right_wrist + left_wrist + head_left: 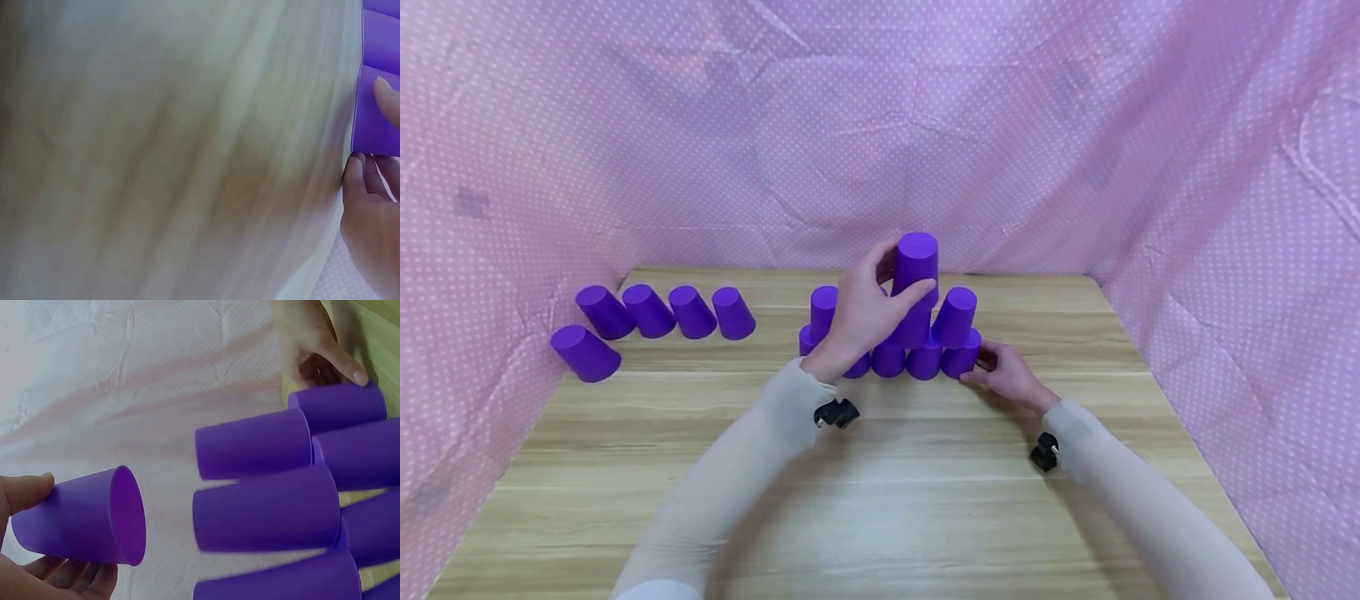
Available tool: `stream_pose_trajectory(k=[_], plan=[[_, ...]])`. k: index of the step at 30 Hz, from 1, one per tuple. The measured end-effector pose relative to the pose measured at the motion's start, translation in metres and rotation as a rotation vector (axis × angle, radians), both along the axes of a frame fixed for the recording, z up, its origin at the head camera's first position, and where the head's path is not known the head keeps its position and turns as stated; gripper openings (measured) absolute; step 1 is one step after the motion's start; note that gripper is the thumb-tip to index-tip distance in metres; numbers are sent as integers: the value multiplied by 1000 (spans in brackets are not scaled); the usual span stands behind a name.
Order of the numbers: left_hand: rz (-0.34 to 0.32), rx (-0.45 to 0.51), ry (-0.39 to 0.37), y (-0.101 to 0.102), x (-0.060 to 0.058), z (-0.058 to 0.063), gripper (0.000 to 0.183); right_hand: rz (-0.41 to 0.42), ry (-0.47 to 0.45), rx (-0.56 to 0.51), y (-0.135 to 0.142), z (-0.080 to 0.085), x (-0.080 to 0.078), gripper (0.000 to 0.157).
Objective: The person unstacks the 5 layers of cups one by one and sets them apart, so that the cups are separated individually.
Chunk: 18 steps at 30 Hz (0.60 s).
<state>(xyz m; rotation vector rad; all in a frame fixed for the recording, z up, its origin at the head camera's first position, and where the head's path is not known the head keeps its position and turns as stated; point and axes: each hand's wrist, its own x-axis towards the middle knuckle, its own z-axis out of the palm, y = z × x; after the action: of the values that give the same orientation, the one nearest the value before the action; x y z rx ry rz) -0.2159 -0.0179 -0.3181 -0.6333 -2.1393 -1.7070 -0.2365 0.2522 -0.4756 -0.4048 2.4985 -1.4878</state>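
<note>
Thumb and fingers of my left hand (868, 308) grip an upside-down purple cup (917, 258). In the left wrist view this cup (75, 519) is apart from the stacked cups, its open rim facing their bases. Below it stand two rows of inverted purple cups, the upper row bridging the lower one; my left hand hides part of both in the head view. At the right end my right hand (1006, 375) holds the end cup (961, 355) of the bottom row, thumb on its near side and fingers behind, as the right wrist view shows on that cup (375, 119).
To the left stand several more inverted purple cups, four in a row with one at the row's end (733, 314) and another nearer cup (586, 354) at the table's left edge. The wooden table (880, 517) is bordered by pink dotted cloth (880, 125) at the back and sides.
</note>
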Motion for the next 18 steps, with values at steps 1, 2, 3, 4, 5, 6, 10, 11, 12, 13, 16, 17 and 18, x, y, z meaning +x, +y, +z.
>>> stream_pose_trajectory(k=[1,2,3,4,5,6,10,11,12,13,16,17,18], plan=[[6,9,1,-4,1,0,58,0,-4,-1,-1,4,2,53],[20,12,1,-8,3,0,58,-1,-9,-6,-3,8,4,53],[35,16,6,-12,4,0,57,-2,-11,-10,-5,12,6,53],[47,22,8,-16,5,0,57,-3,-12,-7,-7,16,8,54],[58,27,11,-20,6,1,57,-4,-10,3,-8,19,10,54],[69,30,17,-23,6,1,56,-9,-17,4,-8,20,10,54],[89,36,28,-39,23,14,52,-24,-15,20,-2,2,2,55],[96,35,29,-43,28,18,52,-29,-14,23,0,-3,0,54],[103,33,29,-48,34,22,51,-33,-15,29,2,-7,-2,54],[109,34,29,-53,39,25,51,-33,-8,35,3,-11,-4,54],[136,52,41,-68,47,26,49,-21,-3,25,1,-4,-1,55],[148,58,49,-73,48,25,48,-19,-3,20,-1,0,1,55],[161,67,55,-78,49,24,47,-12,-1,17,-3,5,3,55]])
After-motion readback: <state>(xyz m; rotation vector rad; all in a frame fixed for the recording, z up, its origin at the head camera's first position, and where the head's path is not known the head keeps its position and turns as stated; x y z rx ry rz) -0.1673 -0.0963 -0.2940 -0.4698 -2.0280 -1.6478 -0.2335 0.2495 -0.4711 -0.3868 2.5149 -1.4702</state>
